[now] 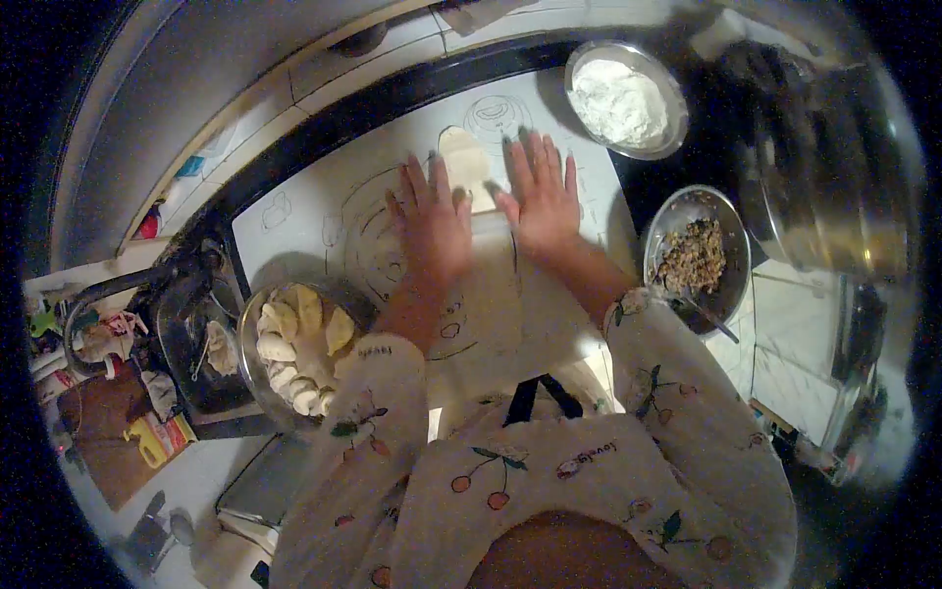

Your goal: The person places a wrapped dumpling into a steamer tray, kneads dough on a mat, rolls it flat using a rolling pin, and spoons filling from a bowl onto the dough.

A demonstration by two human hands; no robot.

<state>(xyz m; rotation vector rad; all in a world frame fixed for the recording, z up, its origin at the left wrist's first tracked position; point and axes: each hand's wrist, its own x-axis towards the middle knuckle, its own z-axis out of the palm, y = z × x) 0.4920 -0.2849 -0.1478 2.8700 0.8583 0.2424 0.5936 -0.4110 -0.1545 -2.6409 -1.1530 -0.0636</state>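
Observation:
A pale, elongated piece of flattened dough (465, 162) lies on a white mat (294, 221) with line drawings. My left hand (432, 221) is beside it on the left, palm down, fingers stretched out. To its right, my right hand (545, 204) is also palm down with its fingers spread. A pale bar, like a rolling pin (493, 225), shows between the palms and crosses the dough's near end. Its ends are hidden by my hands, so how they touch it cannot be made out.
A glass bowl of folded dough pieces (246, 358) is at the left. Back right stands a metal bowl of white flour (620, 101); nearer is a bowl of chopped filling (695, 257) with a utensil. A sink (186, 373) lies far left, a large metal pot (834, 187) far right.

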